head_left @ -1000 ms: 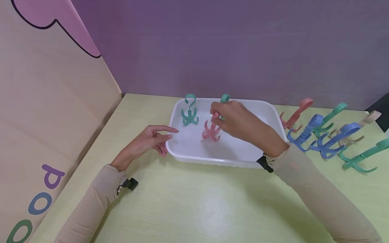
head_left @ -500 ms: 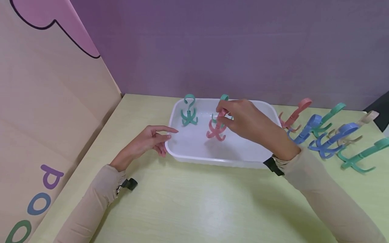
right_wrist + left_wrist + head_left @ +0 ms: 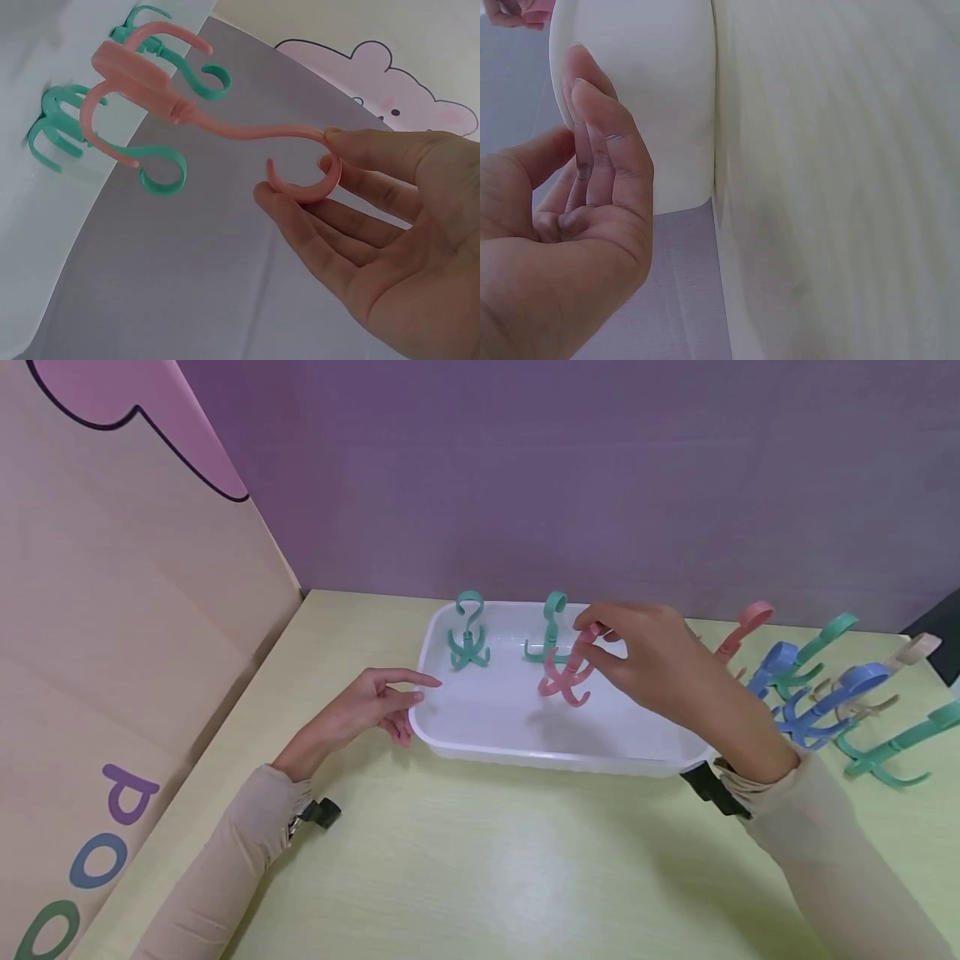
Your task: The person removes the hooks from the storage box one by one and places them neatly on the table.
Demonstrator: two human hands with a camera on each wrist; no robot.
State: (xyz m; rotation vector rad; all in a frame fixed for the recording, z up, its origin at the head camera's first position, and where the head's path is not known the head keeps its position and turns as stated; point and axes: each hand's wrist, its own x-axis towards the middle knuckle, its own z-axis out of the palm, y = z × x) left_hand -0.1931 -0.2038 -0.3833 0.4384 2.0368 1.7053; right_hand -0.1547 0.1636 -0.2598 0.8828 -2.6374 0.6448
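Note:
My right hand [image 3: 652, 652] pinches a pink octopus-style hanging hook [image 3: 566, 681] by its curled top, shown close up in the right wrist view. The hook [image 3: 142, 82] hangs tilted over the white plastic tray [image 3: 487, 727], its prongs downward. Two green hooks of the same kind are in the tray near its back wall: a left one [image 3: 468, 647] and a middle one [image 3: 552, 627]. My left hand [image 3: 367, 706] holds the tray's left rim, with the thumb at the rim and fingers along the outer wall [image 3: 660, 112].
Right of the tray, several more hooks stand on the light table [image 3: 465, 860]: a pink hook [image 3: 746, 627], a blue hook [image 3: 817, 706], a green hook [image 3: 892, 747] and a beige hook [image 3: 911, 652] among them. A purple wall [image 3: 555, 485] rises behind the table.
My right hand has moved right across the tray with the pink hook, uncovering the middle green hook. My left hand has stayed at the tray's left rim.

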